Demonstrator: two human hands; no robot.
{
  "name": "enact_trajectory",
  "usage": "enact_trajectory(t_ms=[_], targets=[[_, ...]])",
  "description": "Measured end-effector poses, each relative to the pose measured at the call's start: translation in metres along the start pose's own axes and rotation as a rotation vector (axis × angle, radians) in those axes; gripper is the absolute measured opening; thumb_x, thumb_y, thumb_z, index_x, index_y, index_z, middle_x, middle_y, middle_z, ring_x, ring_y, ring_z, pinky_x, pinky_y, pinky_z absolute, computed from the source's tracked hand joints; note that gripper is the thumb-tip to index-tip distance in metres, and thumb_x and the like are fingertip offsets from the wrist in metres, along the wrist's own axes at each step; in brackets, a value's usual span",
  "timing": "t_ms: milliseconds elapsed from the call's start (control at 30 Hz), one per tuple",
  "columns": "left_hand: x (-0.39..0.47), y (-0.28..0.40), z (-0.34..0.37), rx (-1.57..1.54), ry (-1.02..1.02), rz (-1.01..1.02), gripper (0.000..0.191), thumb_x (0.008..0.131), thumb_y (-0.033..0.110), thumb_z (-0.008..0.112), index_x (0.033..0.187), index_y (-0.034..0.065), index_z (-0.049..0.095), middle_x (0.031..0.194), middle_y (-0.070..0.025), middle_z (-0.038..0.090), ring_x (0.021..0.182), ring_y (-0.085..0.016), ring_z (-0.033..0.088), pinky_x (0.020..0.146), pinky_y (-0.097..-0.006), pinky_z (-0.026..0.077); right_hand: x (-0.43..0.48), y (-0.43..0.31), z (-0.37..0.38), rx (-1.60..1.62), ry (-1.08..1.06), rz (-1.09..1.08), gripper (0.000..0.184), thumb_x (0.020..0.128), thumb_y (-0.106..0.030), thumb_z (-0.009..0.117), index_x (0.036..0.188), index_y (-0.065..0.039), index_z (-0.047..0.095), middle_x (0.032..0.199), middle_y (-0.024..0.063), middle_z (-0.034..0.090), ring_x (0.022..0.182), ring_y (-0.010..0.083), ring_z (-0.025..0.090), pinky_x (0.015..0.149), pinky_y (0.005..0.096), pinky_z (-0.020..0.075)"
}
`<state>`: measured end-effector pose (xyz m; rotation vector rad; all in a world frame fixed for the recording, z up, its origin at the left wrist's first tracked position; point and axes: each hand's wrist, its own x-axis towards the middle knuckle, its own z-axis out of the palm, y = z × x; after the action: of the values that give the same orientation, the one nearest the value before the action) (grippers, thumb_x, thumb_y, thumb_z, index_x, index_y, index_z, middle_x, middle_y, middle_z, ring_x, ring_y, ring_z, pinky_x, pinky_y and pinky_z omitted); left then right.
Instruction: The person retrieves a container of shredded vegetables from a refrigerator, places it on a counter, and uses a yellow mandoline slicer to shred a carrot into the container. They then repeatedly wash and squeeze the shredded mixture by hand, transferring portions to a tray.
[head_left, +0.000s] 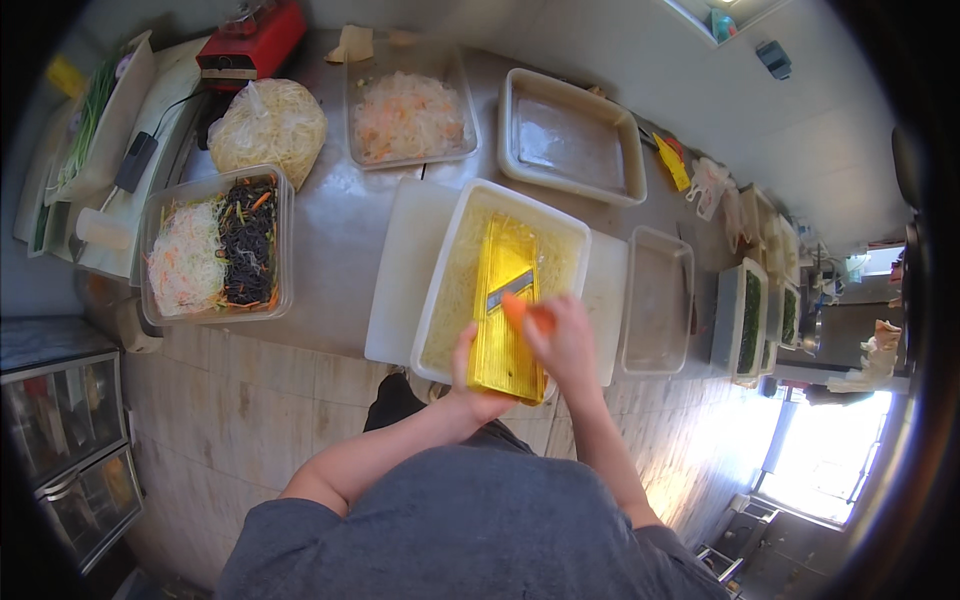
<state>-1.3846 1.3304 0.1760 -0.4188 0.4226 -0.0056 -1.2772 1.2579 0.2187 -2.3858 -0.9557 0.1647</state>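
My left hand grips the near end of a yellow plastic mandoline slicer, from its left side and underneath. The slicer's far end reaches over a white plastic tub, which holds pale shreds in what looks like yellowish liquid. A slanted metal blade crosses the slicer's middle. In my right hand is an orange piece of carrot, held against the slicer close to the blade. Under the tub lies a white cutting board, showing on both sides. My fingers hide part of the carrot.
Left stands a clear container of white and dark shreds, with a bag of pale shreds behind it. At the back are a tub of whitish-orange shreds and a tray. A clear plastic container sits right of the board.
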Motion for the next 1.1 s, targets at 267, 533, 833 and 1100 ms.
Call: enact_trajectory(t_ms=[267,533,833,1100], targets=[[-0.001,0.002,0.007,0.036,-0.038,0.03,0.062,0.085,0.054,0.033,0.132,0.0145,0.04,0.125,-0.0113,0.048,0.108,-0.034,0.05,0.09,-0.0507,0.039,0.012,-0.007,-0.014,0.015,-0.102,-0.087,0.025,0.076,-0.025,0.065,0.085,-0.001,0.065,0.084,0.0181,0.059,0.08,0.0341,0.059,0.073,0.04,0.0461],[-0.005,-0.006,0.007,0.056,-0.065,-0.006,0.063,0.086,0.054,0.032,0.133,0.0136,0.038,0.125,-0.0125,0.049,0.108,-0.034,0.049,0.092,-0.0509,0.038,0.072,0.023,0.024,0.129,-0.207,0.301,0.017,0.074,-0.018,0.068,0.082,-0.003,0.065,0.081,0.0153,0.059,0.079,0.0317,0.058,0.072,0.0386,0.0465],[-0.002,-0.004,-0.001,0.035,-0.094,-0.017,0.061,0.086,0.053,0.034,0.133,0.0153,0.039,0.127,-0.0107,0.048,0.113,-0.031,0.048,0.095,-0.0507,0.036,0.058,0.03,0.032,-0.002,-0.108,0.27,0.02,0.077,-0.022,0.065,0.08,-0.003,0.065,0.078,0.016,0.06,0.076,0.0325,0.058,0.071,0.0388,0.0465],[0.0,-0.001,0.004,0.024,0.003,0.064,0.062,0.084,0.053,0.038,0.132,0.0134,0.04,0.122,-0.0105,0.05,0.107,-0.036,0.049,0.09,-0.0503,0.039,0.004,-0.004,-0.001,-0.04,-0.068,0.039,0.023,0.077,-0.024,0.063,0.082,-0.002,0.064,0.079,0.0164,0.059,0.078,0.0324,0.059,0.069,0.038,0.0467]])
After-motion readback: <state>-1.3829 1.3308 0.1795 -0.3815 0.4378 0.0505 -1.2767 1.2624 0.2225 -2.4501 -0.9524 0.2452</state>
